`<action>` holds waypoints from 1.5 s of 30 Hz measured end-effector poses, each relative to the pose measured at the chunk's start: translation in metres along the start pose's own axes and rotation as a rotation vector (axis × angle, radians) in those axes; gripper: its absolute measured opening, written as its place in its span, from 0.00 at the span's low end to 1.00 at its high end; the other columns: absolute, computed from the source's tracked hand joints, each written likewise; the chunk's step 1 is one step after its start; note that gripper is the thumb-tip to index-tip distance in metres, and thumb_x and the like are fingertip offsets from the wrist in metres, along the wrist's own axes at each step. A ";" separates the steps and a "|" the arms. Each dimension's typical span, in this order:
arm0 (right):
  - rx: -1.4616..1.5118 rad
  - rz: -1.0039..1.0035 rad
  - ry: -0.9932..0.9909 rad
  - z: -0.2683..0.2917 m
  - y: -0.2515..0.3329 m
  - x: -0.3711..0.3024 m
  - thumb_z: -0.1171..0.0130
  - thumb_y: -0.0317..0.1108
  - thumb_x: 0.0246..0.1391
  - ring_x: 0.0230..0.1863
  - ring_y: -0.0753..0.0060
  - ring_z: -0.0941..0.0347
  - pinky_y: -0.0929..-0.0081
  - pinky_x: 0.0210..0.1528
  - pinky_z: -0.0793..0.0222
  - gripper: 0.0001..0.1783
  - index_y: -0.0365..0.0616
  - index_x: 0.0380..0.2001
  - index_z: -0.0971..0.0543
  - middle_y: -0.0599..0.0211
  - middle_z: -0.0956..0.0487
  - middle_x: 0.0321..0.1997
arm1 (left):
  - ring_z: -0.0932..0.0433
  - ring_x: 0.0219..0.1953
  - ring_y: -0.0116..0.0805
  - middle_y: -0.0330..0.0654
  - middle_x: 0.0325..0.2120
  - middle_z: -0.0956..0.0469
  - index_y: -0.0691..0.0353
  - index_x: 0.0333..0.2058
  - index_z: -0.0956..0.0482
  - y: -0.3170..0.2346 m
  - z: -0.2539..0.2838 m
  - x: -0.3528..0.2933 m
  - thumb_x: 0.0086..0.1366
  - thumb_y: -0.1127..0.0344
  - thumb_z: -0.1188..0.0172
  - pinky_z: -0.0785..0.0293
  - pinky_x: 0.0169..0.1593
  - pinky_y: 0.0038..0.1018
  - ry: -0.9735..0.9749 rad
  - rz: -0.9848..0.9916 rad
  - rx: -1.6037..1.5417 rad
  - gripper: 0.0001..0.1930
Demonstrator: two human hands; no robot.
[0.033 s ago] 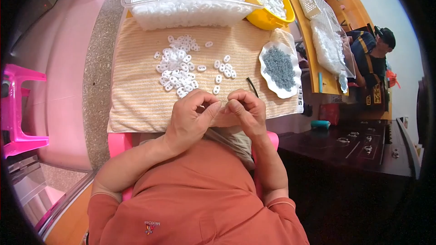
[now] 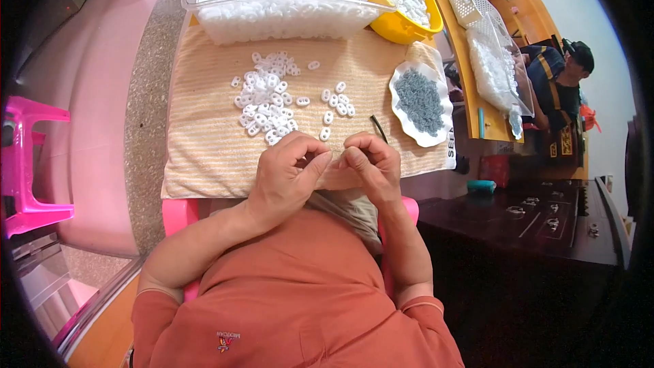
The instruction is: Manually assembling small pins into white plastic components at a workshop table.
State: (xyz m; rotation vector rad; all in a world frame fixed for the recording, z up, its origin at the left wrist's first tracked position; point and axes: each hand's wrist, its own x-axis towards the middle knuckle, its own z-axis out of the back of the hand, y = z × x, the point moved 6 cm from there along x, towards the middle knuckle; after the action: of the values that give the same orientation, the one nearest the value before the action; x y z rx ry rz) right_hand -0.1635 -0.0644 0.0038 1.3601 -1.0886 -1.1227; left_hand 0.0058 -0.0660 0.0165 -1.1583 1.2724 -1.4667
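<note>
My left hand (image 2: pixel 289 167) and my right hand (image 2: pixel 372 166) meet at the table's near edge, each with thumb and forefinger pinched together. Whatever lies between the fingertips is too small to make out. Just beyond them, several white oval two-hole plastic pieces (image 2: pixel 338 101) lie loose on a striped towel (image 2: pixel 204 157). A bigger pile of the same white pieces (image 2: pixel 266 102) sits to the left. Close to my right hand is a thin black stick-like tool (image 2: pixel 379 128). Small grey pieces (image 2: pixel 419 103) fill a white scalloped dish (image 2: pixel 436 138) at the right.
At the far edge stand a clear plastic bin (image 2: pixel 286 24) full of white pieces and a yellow basin (image 2: pixel 395 31). A pink stool (image 2: pixel 27 163) is on the left. Another person (image 2: pixel 555 78) sits at a wooden table (image 2: pixel 473 112) at right, beside a dark cabinet (image 2: pixel 531 218).
My right hand's fingertips have shifted very slightly to the right. The left hand and the things on the towel look the same.
</note>
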 end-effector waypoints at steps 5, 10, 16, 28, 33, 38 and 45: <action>0.091 -0.032 -0.107 0.007 0.000 0.002 0.45 0.28 0.60 0.31 0.80 0.27 0.80 0.37 0.28 0.06 0.37 0.37 0.25 0.70 0.24 0.27 | 0.23 0.30 0.44 0.46 0.27 0.25 0.65 0.33 0.23 -0.015 -0.002 0.005 0.56 0.74 0.38 0.27 0.33 0.32 -0.011 -0.304 0.314 0.05; 0.111 0.001 -0.180 0.011 0.001 0.003 0.45 0.29 0.60 0.27 0.81 0.29 0.76 0.36 0.25 0.06 0.36 0.36 0.24 0.71 0.25 0.26 | 0.23 0.30 0.44 0.47 0.28 0.24 0.65 0.32 0.22 -0.025 -0.010 0.011 0.54 0.77 0.38 0.27 0.33 0.33 -0.009 -0.490 0.513 0.06; 0.097 0.035 -0.194 0.015 0.000 0.003 0.45 0.29 0.61 0.25 0.81 0.29 0.74 0.35 0.23 0.07 0.35 0.37 0.25 0.70 0.26 0.24 | 0.23 0.32 0.46 0.46 0.29 0.25 0.66 0.34 0.22 -0.017 -0.009 0.017 0.57 0.75 0.40 0.26 0.36 0.33 0.003 -0.457 0.417 0.05; 0.147 -0.054 -0.102 -0.002 -0.004 -0.003 0.44 0.29 0.60 0.27 0.79 0.27 0.79 0.34 0.26 0.07 0.35 0.37 0.24 0.68 0.23 0.28 | 0.22 0.32 0.24 0.41 0.32 0.20 0.70 0.41 0.22 0.029 -0.009 0.009 0.63 0.75 0.41 0.22 0.38 0.20 0.088 0.384 -0.566 0.08; 0.270 -0.079 -0.062 -0.013 -0.003 -0.006 0.43 0.29 0.60 0.29 0.81 0.27 0.83 0.33 0.29 0.07 0.35 0.37 0.24 0.68 0.23 0.31 | 0.21 0.32 0.25 0.42 0.33 0.20 0.69 0.43 0.24 0.029 -0.014 0.003 0.62 0.75 0.40 0.23 0.40 0.21 0.123 0.464 -0.725 0.10; 0.248 -0.068 -0.037 -0.014 -0.006 -0.006 0.45 0.29 0.61 0.31 0.84 0.26 0.84 0.36 0.28 0.06 0.37 0.36 0.24 0.69 0.21 0.31 | 0.21 0.32 0.26 0.42 0.32 0.20 0.69 0.42 0.24 0.031 -0.015 0.001 0.62 0.74 0.41 0.22 0.41 0.21 0.129 0.515 -0.759 0.10; 0.230 -0.104 -0.043 -0.013 -0.010 -0.007 0.44 0.30 0.60 0.31 0.84 0.25 0.85 0.36 0.27 0.06 0.37 0.36 0.23 0.70 0.20 0.32 | 0.21 0.33 0.25 0.41 0.32 0.20 0.68 0.41 0.23 0.030 -0.017 -0.002 0.62 0.74 0.40 0.21 0.41 0.21 0.131 0.564 -0.813 0.09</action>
State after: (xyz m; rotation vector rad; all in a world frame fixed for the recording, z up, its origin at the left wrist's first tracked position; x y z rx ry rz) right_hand -0.1509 -0.0548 -0.0048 1.5937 -1.2184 -1.1324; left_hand -0.0096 -0.0643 -0.0141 -1.0475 2.1762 -0.6062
